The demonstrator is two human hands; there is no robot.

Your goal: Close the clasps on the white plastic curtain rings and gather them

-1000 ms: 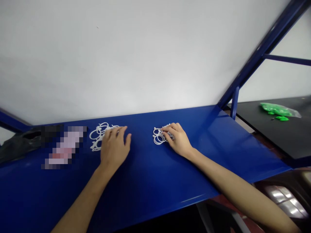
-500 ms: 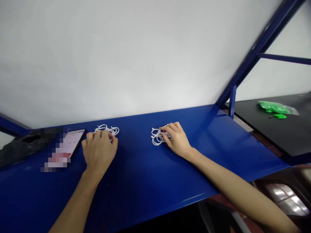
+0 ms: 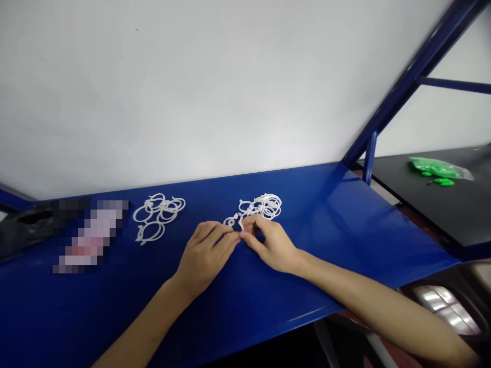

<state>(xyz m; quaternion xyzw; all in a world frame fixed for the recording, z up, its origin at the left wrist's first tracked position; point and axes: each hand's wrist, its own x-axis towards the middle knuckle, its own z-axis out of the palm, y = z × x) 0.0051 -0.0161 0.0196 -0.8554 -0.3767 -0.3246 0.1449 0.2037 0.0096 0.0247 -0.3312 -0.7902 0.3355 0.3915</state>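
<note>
My left hand (image 3: 207, 255) and my right hand (image 3: 271, 244) meet low over the table, fingertips almost touching. Between them is a white plastic ring (image 3: 241, 225), pinched by the right thumb and fingers. The left fingers are closed at its lower end, partly covering it. Just behind the hands lies a heap of white plastic rings (image 3: 270, 204) with small knobs or eyelets. A second group of rings (image 3: 168, 210) lies farther left, with one ring (image 3: 153, 232) a little nearer to me.
The blue table (image 3: 215, 317) backs onto a white wall (image 3: 230, 92). To the left are a blurred-out phone (image 3: 92, 232) and a black plastic bag (image 3: 23, 230). A blue frame post (image 3: 387, 107) rises at right, beyond it a bag of green pieces (image 3: 437, 167) on a black table (image 3: 433, 204).
My left hand has left the left group of rings and moved right to meet my right hand. The right hand has drawn slightly nearer, with a white ring now between both hands.
</note>
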